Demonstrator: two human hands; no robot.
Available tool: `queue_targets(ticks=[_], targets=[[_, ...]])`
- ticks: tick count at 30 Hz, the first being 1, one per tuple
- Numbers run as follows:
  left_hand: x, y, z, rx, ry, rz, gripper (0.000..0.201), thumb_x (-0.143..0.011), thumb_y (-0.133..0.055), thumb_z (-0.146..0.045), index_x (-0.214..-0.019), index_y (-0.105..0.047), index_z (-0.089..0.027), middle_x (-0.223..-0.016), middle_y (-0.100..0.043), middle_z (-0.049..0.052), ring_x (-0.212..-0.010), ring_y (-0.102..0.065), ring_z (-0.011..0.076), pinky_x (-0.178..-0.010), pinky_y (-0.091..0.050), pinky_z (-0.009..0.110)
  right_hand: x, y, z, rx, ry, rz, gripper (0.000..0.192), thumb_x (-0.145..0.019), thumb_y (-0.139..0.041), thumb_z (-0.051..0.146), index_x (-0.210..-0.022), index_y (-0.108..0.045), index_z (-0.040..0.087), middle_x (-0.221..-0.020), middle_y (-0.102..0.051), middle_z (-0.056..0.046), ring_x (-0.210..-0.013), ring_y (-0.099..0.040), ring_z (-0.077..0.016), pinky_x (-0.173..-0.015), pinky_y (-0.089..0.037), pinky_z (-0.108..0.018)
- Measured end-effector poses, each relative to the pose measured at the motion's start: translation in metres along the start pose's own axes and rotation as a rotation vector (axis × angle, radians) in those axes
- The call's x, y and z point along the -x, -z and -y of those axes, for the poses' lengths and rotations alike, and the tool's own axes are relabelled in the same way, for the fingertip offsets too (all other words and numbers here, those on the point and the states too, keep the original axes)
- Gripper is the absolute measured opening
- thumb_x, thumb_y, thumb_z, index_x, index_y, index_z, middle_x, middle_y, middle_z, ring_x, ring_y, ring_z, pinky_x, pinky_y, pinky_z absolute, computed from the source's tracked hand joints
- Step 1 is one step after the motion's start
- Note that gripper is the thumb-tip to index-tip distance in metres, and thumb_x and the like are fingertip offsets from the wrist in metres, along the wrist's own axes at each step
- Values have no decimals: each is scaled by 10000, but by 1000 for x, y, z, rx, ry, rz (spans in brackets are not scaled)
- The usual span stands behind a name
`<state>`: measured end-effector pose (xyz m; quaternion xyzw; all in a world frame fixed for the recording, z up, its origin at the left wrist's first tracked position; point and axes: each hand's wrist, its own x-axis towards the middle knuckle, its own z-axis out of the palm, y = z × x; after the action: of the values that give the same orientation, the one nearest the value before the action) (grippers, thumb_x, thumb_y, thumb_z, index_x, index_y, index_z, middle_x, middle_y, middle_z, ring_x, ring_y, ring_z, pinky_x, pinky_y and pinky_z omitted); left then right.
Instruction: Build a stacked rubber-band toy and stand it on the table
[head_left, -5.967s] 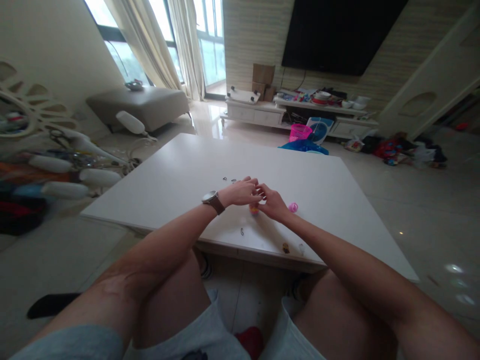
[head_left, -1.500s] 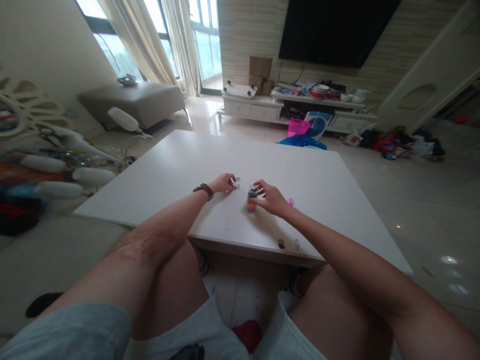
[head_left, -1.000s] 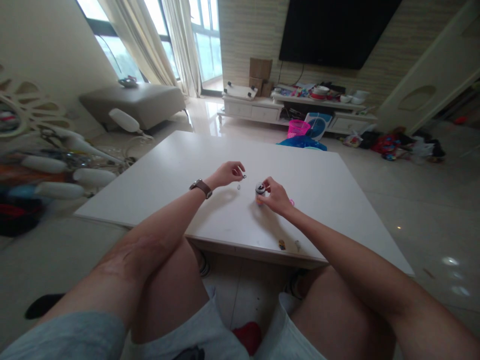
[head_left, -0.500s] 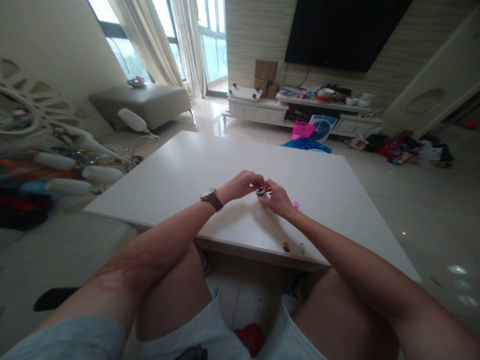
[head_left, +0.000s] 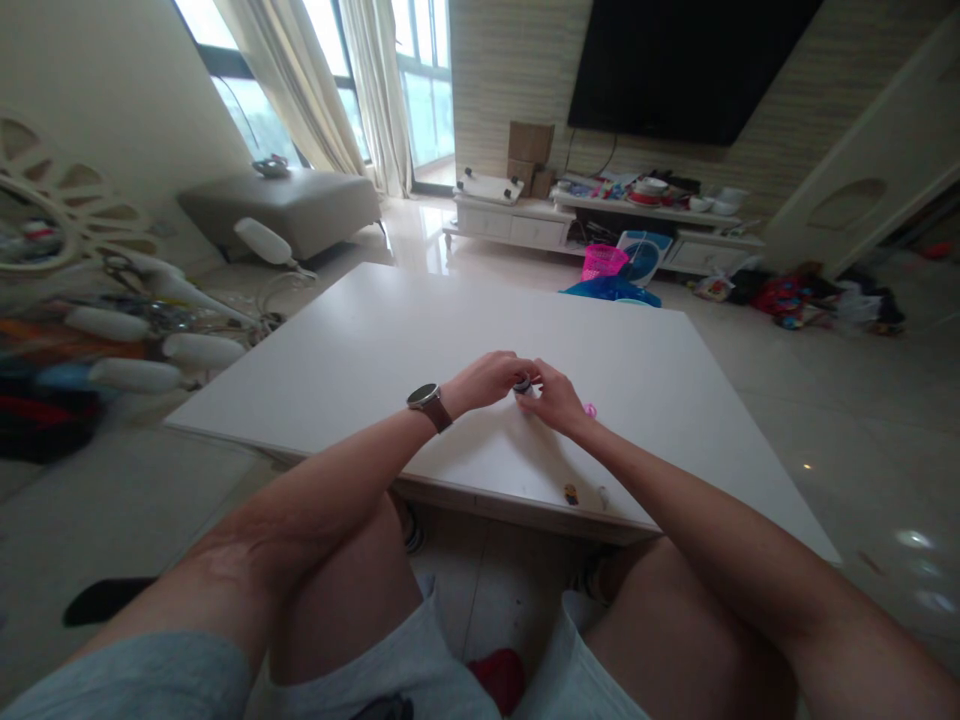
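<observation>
A small jar-like container [head_left: 523,388] with a dark rim and paler body stands near the middle of the white table [head_left: 420,330]. My right hand [head_left: 556,398] is closed around its right side, thumb towards me. From the left, my left hand [head_left: 495,378] reaches over the container's top with its fingers bent together; what its fingertips grip is hidden. Just right of my right wrist lies a small pink object [head_left: 590,411]. Close to the front edge are a small yellow-and-dark object [head_left: 571,494] and a small clear or whitish piece [head_left: 604,497].
White lamp-like shades [head_left: 202,349] crowd the table's left side. Beyond the far edge stand a pink basket [head_left: 604,262] and a blue item [head_left: 615,290] on the floor. A low TV cabinet [head_left: 510,225] and a grey bench [head_left: 300,210] are farther back.
My left hand has shifted slightly right and down, its fingers now covering more of the container's top. My right hand stays around the container.
</observation>
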<state>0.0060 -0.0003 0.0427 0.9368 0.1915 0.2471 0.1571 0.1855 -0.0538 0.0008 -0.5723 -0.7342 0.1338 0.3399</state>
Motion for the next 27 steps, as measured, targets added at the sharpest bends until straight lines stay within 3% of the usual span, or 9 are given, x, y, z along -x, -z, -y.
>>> queue_targets(ticks=[5, 9, 13, 15, 18, 20, 23, 27], targets=[[1, 4, -6, 60, -49, 11, 300, -794, -499, -2, -965, -684, -166, -919, -732, 54, -821, -662, 152, -745, -483, 247, 1, 1, 0, -14, 17, -3, 277, -717, -667, 188, -980, -590, 225, -958, -689, -31, -837, -641, -192, -730, -494, -286], [-1, 8, -6, 72, -25, -83, 235, -772, -546, -51, -932, -678, -160, -862, -718, 40, -767, -646, 138, -723, -486, 241, 1, 0, -2, -24, 22, -10, 293, -718, -670, 189, -995, -584, 227, -943, -683, -23, -832, -645, -187, -735, -494, -289], [-2, 10, 21, 72, 174, -291, 229, -776, -535, -77, -942, -670, -157, -846, -717, 32, -754, -645, 128, -741, -500, 251, 1, -1, -2, -26, 9, -18, 298, -704, -690, 200, -975, -571, 230, -902, -669, -16, -823, -642, -189, -713, -492, -289], [1, 7, 47, 46, 342, -317, 230, -760, -546, -85, -946, -665, -148, -853, -720, 41, -774, -654, 144, -755, -513, 270, 1, 0, -3, -22, -4, -19, 292, -701, -694, 209, -964, -570, 231, -895, -666, -18, -817, -638, -189, -706, -494, -291], [12, -5, 85, -34, 536, -170, 374, -692, -680, -151, -1064, -650, -135, -1018, -726, 90, -910, -662, 211, -847, -533, 342, 1, 0, -3, -28, -15, -32, 280, -703, -693, 218, -955, -570, 232, -890, -664, -17, -807, -635, -187, -708, -497, -294], [20, -16, 103, -89, 550, -25, 547, -671, -746, -222, -1192, -615, -123, -1202, -683, 141, -1109, -620, 271, -986, -490, 389, 1, 0, -4, -33, -15, -35, 280, -702, -694, 220, -953, -570, 233, -886, -662, -15, -805, -636, -187, -704, -498, -293], [28, -34, 115, -110, 540, 169, 732, -701, -760, -314, -1366, -511, -139, -1378, -590, 161, -1303, -505, 308, -1083, -424, 408, 1, 0, -5, -39, -14, -31, 291, -699, -700, 223, -960, -570, 233, -888, -663, -15, -810, -639, -188, -699, -497, -291], [27, -48, 119, -153, 591, 261, 668, -820, -635, -288, -1450, -437, -189, -1529, -453, 144, -1397, -412, 303, -1096, -409, 436, 1, 0, -5, -41, -20, -30, 298, -695, -697, 215, -964, -570, 232, -897, -666, -15, -817, -644, -185, -695, -494, -285]])
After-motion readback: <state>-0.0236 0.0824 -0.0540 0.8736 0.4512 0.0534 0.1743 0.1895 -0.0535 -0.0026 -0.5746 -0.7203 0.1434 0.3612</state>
